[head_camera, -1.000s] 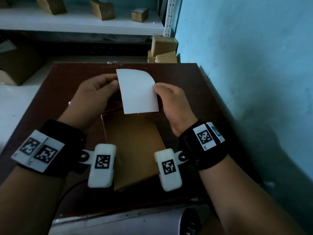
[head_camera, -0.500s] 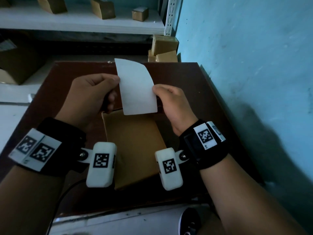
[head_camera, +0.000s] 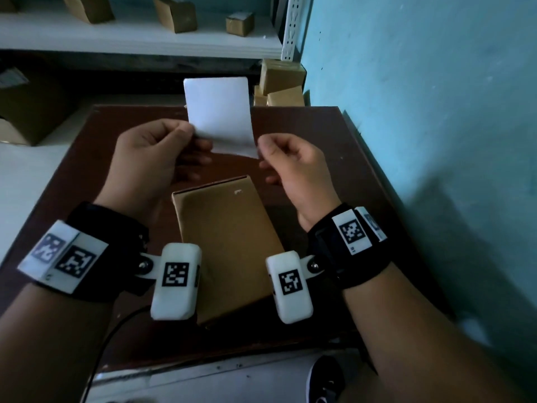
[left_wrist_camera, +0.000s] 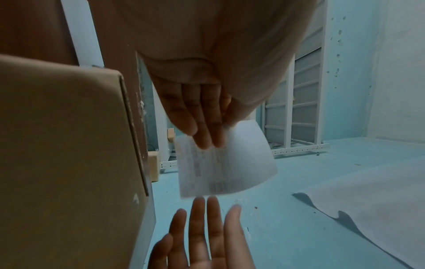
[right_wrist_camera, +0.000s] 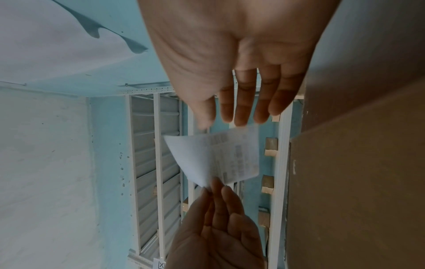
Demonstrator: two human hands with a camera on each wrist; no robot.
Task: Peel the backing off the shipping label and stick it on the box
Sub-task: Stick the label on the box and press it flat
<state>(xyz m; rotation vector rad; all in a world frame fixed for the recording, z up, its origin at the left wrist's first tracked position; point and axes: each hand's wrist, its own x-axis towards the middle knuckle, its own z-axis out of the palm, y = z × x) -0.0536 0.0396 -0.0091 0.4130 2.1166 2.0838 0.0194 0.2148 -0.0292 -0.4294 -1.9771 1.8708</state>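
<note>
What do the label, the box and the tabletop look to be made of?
Shipping label: thin paper, plain white back, printed face in the wrist views; it curves freely. Box: brown cardboard, matte, with creased edges. Table: dark reddish-brown board, probably wood or laminate; faint sheen.

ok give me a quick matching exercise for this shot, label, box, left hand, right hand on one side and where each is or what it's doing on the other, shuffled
Things:
1. label
2. box
3. left hand
4. right hand

States:
A. lying flat on the brown table
B. held up in the air, plain white side facing the head camera
C. pinching the label's lower left corner
D. at the label's lower right corner

Pairs: 1-B, 2-A, 3-C, 4-D
</note>
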